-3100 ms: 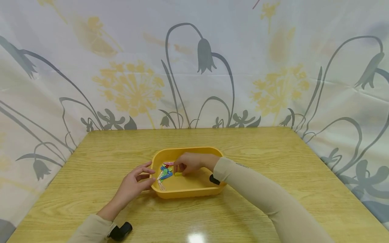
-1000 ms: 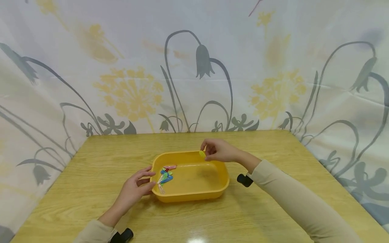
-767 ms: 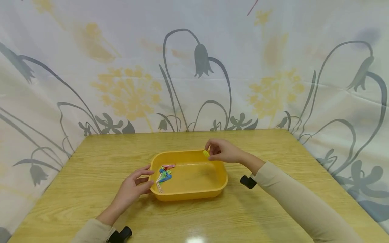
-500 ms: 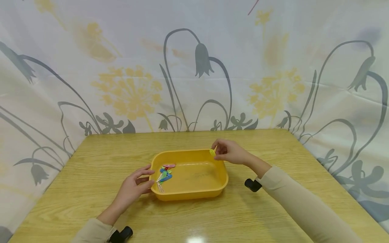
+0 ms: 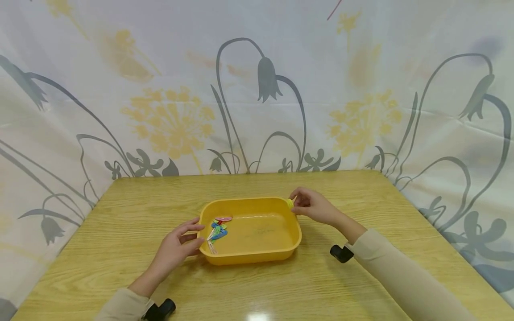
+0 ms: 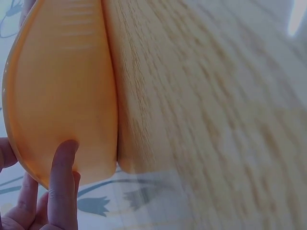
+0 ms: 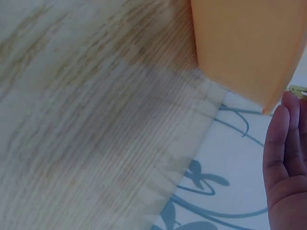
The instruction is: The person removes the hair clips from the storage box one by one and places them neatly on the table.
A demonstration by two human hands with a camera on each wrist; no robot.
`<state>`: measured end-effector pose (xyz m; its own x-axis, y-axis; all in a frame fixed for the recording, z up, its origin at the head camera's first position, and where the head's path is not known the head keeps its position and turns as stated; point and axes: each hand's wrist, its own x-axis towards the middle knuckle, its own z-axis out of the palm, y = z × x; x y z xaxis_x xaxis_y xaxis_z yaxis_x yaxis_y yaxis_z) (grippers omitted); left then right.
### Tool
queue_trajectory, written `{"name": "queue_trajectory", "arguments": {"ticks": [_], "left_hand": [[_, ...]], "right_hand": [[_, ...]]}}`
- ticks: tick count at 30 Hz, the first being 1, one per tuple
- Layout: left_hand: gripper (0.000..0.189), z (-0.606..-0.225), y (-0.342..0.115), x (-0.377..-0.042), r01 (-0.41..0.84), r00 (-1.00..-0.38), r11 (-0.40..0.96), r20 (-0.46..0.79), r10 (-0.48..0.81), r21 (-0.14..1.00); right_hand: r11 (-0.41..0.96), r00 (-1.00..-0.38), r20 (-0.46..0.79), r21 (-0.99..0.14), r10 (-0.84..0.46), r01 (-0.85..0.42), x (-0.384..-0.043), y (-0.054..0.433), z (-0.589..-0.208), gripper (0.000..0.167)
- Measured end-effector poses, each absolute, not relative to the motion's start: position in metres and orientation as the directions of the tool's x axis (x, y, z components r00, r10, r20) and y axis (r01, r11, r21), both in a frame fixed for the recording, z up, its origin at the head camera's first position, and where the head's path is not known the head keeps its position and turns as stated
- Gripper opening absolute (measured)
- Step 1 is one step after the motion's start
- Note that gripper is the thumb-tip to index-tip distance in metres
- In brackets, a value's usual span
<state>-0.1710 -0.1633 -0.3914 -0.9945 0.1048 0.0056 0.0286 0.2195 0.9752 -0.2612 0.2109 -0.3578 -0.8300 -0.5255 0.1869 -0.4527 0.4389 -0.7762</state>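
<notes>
A yellow plastic tray (image 5: 253, 257) stands on the table. My left hand (image 5: 178, 244) holds its left end, fingers at the rim; in the left wrist view one finger (image 6: 62, 187) lies against the outer wall. Several snap hair clips (image 5: 217, 232), in blue, green, pink, red and pale colours, lie in a loose pile inside the tray's left end. My right hand (image 5: 315, 207) pinches a yellow hair clip (image 5: 290, 203) at the tray's back right corner. In the right wrist view the clip (image 7: 298, 90) shows partly, just past the fingertips.
The wooden table (image 5: 136, 205) runs back to a white curtain (image 5: 321, 111) printed with grey and yellow flowers. A black wrist camera (image 5: 160, 310) sits on the left wrist, and another camera (image 5: 341, 253) on the right.
My right hand has lifted the yellow hair clip from inside the tray and carried it right to the back right corner. My left hand has kept its place on the tray.
</notes>
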Motion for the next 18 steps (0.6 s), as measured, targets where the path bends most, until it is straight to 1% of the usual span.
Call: {"name": "queue_trajectory", "arguments": {"ticks": [7,12,18], "left_hand": [[0.037,-0.392,-0.164,-0.172,0.028,-0.994,0.218,0.004,0.109,0.975],[0.036,-0.391,-0.164,-0.171,0.028,-0.994,0.207,0.005,0.112,0.978],[0.035,-0.392,-0.164,-0.172,0.027,-0.994,0.217,0.004,0.109,0.976]], "right_hand": [[0.409,-0.858,0.2,-0.812,-0.473,-0.415,-0.26,0.22,-0.363,0.024],[0.386,-0.866,0.205,-0.831,-0.456,-0.401,-0.261,0.225,-0.368,0.024],[0.393,-0.879,0.205,-0.834,-0.432,-0.387,-0.262,0.233,-0.376,0.024]]}}
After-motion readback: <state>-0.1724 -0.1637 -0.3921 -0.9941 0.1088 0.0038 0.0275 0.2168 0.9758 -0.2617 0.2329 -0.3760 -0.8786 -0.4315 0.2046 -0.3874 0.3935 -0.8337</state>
